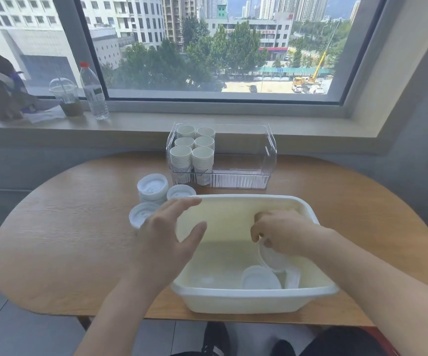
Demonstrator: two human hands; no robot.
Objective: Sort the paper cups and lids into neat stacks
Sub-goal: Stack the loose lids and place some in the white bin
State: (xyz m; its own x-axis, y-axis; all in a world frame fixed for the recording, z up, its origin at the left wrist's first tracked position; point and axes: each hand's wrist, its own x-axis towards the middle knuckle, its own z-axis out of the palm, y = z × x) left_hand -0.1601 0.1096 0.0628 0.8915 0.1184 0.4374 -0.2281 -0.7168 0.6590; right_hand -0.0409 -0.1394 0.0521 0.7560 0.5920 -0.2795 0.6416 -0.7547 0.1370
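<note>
Fingers [259, 233] of the right hand [284, 231] curl down inside the white tub [254, 294] and pinch a clear lid [271, 255] by its upper edge, so the lid hangs tilted above the tub floor. Left hand [166, 237] hovers over the tub's left rim with its fingers spread wide and straight, holding nothing.

Two or three more lids [259, 277] lie on the tub floor just below the held one, near the front right corner; they overlap and their exact count cannot be told.

On the wooden surface [66, 240], to the left of the tub, lids are sorted into three stacks [152, 187]: a tall one at the back left, a lower one just beside it against the tub's far rim, and a third nearer, partly hidden by the left hand.

Behind the tub stands a clear bin [266, 155]. Six stacks of paper cups [192, 155] fill its left end in two rows, rims up, touching one another; the right part of the bin shows only its own walls.

On the sill [207, 124] beyond are a water bottle [93, 93] with a red cap and a domed drink cup [66, 96].
</note>
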